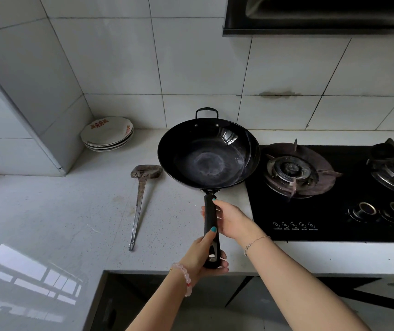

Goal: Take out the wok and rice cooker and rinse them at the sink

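Plate stack: 10 o'clock of wok. Spatula: 9 o'clock. Left hand: fingers curled round handle end, 6 o'clock. Wok: out, empty. Right hand: fingers curled round handle middle. Stove: 3 o'clock. Rinse pending; rice cooker, sink unseen.

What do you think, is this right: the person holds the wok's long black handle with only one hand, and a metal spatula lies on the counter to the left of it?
Not quite. The head view shows both hands holding the wok's long black handle: the left hand at its end, the right hand nearer the pan. The metal spatula does lie on the counter to its left.
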`<act>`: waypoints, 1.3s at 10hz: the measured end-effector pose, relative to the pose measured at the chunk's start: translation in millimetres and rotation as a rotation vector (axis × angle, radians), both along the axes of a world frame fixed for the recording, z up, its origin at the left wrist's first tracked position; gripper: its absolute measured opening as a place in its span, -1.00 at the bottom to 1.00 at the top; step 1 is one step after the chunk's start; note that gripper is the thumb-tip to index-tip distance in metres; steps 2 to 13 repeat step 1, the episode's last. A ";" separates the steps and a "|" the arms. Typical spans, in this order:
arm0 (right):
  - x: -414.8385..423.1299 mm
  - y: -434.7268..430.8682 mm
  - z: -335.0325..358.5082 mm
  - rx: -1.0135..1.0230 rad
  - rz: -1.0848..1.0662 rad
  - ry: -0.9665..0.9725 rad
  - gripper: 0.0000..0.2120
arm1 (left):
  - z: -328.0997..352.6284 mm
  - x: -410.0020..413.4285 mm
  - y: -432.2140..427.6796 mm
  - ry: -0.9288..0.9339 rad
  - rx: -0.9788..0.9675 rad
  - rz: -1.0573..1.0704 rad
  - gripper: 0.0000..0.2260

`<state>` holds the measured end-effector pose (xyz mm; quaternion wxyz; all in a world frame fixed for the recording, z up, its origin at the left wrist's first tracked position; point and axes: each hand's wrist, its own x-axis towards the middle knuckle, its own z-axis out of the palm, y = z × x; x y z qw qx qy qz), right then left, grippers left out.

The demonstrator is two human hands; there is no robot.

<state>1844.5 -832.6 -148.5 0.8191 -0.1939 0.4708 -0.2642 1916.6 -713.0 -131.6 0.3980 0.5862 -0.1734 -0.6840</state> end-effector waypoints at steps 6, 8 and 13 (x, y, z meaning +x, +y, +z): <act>-15.2 0.2 10.5 -0.090 0.044 0.109 -0.84 | 3.6 12.7 4.3 -0.175 -0.042 -0.058 -0.71; -15.2 0.2 10.5 -0.090 0.044 0.109 -0.84 | 3.6 12.7 4.3 -0.175 -0.042 -0.058 -0.71; -15.2 0.2 10.5 -0.090 0.044 0.109 -0.84 | 3.6 12.7 4.3 -0.175 -0.042 -0.058 -0.71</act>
